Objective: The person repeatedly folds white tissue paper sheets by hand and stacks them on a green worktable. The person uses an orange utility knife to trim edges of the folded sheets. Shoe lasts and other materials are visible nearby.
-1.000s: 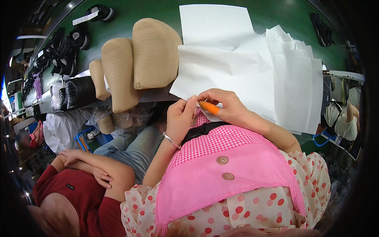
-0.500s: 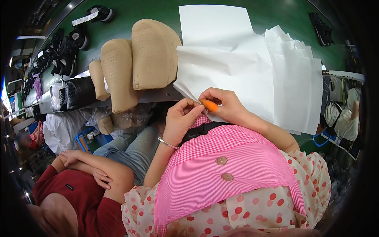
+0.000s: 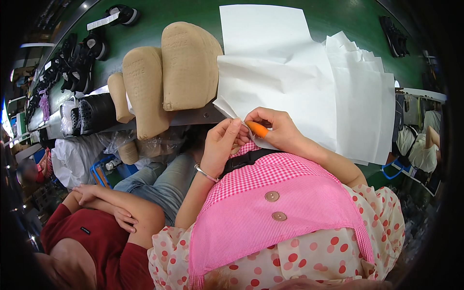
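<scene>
Both my hands meet at the near left corner of a white paper sheet (image 3: 280,87), which lies on top of other sheets. My left hand (image 3: 223,142) has its fingers curled at that raised corner, with its thumb pressed along the edge. From the other side my right hand (image 3: 279,128) pinches the folded-up corner. An orange finger cot (image 3: 258,129) covers what looks like its thumb. To the right, more white sheets (image 3: 366,111) lie fanned out in a stack. The fingertips partly hide the corner.
Beige moulded shoe inserts (image 3: 190,67) stand in stacks left of the paper. Black shoes (image 3: 79,77) line the far left of the green table (image 3: 333,14); another black shoe (image 3: 394,36) lies far right. A co-worker in a red top (image 3: 96,232) sits at my left, arms folded.
My left thumb has risen and straightened along the paper's corner, and its fingers have shifted slightly. My right hand has stayed nearly in place.
</scene>
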### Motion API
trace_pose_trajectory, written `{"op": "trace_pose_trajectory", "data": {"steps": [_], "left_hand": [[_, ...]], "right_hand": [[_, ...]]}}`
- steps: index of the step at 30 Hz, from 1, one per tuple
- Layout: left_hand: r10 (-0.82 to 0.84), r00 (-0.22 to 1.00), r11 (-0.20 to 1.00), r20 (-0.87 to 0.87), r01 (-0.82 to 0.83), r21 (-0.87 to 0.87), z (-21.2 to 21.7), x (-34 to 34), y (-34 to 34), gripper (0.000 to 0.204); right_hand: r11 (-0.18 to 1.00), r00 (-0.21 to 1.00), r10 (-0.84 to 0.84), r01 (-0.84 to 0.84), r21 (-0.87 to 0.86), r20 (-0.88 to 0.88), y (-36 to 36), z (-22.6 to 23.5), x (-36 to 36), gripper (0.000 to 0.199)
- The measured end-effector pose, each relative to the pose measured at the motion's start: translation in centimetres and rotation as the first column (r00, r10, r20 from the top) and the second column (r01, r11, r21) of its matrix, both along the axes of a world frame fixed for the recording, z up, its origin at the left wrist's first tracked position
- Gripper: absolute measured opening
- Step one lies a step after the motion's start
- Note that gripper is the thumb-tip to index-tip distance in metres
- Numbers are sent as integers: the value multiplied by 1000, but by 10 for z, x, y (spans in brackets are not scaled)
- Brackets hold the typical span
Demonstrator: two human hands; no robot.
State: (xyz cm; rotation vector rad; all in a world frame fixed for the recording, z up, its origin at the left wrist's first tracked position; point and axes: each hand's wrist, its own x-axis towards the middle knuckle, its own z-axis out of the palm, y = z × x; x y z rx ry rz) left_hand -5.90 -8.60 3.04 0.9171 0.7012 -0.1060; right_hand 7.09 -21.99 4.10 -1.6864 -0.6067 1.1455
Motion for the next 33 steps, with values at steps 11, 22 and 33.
{"op": "trace_pose_trajectory", "data": {"steps": [11, 22, 33], "left_hand": [[38, 999, 999, -2, -38, -19, -8, 0, 0, 24], [27, 999, 998, -33, -26, 49, 7, 7, -3, 21], [156, 985, 953, -75, -130, 273, -24, -10, 5, 21]], "right_hand": [[1000, 999, 13, -13, 18, 36, 1, -4, -1, 11], [999, 997, 31, -28, -37, 71, 6, 5, 10, 16], [842, 849, -522, 496, 212, 84, -34, -6, 85, 6]]}}
